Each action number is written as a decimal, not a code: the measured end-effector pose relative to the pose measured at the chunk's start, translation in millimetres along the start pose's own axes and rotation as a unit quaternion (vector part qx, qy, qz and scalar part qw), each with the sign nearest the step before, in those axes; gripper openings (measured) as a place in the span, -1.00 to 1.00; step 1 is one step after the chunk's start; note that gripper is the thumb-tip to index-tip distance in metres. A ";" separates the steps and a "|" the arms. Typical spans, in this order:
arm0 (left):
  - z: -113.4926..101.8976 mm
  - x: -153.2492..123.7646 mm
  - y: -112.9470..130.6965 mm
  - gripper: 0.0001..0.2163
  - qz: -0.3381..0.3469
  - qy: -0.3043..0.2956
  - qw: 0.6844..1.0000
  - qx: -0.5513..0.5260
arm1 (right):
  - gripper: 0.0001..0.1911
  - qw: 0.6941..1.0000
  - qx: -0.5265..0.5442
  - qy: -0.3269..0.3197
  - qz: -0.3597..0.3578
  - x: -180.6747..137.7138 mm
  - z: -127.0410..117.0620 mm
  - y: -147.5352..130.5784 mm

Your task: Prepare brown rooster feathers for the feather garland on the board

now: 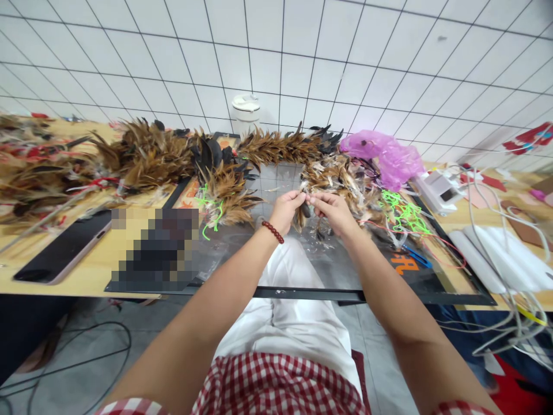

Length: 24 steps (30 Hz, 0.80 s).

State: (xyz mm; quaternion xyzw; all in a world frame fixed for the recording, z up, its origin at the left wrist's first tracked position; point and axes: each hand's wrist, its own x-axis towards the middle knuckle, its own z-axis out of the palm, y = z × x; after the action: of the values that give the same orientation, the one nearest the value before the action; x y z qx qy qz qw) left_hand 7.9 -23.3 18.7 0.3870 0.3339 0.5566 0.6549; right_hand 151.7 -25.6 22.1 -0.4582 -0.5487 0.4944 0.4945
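Observation:
My left hand [286,210], with a red bead bracelet at the wrist, and my right hand [332,212] meet over a clear mat [337,271] on the table. Both hands have their fingers pinched together on a small bundle of brown and dark feathers [305,212] held between them. Just behind the hands lies a loose pile of pale brown feathers [334,176]. A bunch of brown feathers tied with neon green cord [224,199] lies to the left of my left hand.
Long feather garlands [142,153] run along the back of the table. A phone [64,246] lies at the left, a pink plastic bag [386,155] and neon green cords [404,213] at the right, with white cables [496,230], blue scissors [417,257] and a white cup [246,112] by the tiled wall.

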 end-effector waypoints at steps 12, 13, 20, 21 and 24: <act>-0.7 0.8 -1.3 -0.84 -0.005 -0.002 1.000 0.001 | -0.76 1.000 0.004 0.026 -0.017 -1.0 3.4 1.1; -1.4 0.9 -1.3 -0.85 -0.005 -0.005 1.000 0.000 | -0.76 0.999 0.029 0.037 -0.017 -0.5 3.1 0.6; -2.1 -0.4 2.6 -0.85 -0.048 -0.011 0.999 -0.014 | -0.75 0.987 0.138 0.074 -0.039 3.7 -6.8 -5.2; -1.5 -0.9 3.1 -0.85 -0.059 -0.008 0.998 -0.007 | -0.74 0.986 0.138 0.079 -0.054 3.0 -8.3 -6.7; 0.9 -2.9 3.5 -0.82 -0.093 -0.017 0.993 0.075 | -0.75 0.987 0.075 0.058 -0.129 -1.6 -11.9 -11.1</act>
State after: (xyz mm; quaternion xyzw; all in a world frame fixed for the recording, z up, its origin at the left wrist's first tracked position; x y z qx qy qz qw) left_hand 6.5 -26.0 22.2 0.4117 0.3977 0.4602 0.6787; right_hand 163.5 -27.2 33.3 -0.3733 -0.5346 0.4389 0.6182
